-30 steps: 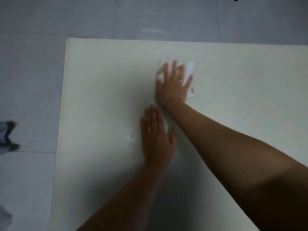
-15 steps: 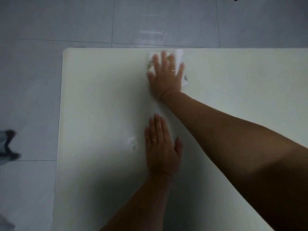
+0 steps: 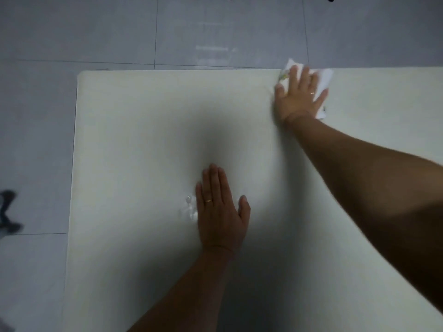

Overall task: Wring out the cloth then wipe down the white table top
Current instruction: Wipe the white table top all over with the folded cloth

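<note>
Fingers spread flat, my right hand (image 3: 299,97) presses the white cloth (image 3: 323,79) against the tabletop (image 3: 143,116) at its far edge, arm stretched out. My left hand (image 3: 220,212) lies open, palm down, nearer me, beside small wet spots (image 3: 189,207).

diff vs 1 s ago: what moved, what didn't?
The right hand, flat on the cloth, slid it out to the far edge of the table, then rightward along it; a cloth corner now pokes past the edge. Nothing was gripped or released. The left hand stays flat on the table beside the small wet patch.
</note>
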`<move>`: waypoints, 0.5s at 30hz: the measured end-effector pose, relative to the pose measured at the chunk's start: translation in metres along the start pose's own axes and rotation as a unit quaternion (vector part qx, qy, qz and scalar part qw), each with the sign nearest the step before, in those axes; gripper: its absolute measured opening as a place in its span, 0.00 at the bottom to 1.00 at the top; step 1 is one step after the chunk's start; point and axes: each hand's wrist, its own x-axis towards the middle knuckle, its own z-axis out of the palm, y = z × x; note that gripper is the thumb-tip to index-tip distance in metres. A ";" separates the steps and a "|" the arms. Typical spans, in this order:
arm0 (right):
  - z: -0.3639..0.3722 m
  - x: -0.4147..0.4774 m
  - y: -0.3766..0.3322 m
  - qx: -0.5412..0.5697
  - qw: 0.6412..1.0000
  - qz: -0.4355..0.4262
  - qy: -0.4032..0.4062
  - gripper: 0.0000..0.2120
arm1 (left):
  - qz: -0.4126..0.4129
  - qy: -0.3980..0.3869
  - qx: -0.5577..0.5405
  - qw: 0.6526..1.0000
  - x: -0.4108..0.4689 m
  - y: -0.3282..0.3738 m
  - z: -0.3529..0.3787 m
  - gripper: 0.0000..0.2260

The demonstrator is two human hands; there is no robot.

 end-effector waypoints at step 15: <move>-0.001 -0.035 0.070 -0.012 1.000 -0.018 0.005 0.27 | 0.002 -0.002 0.042 0.999 0.001 -0.001 0.004 0.33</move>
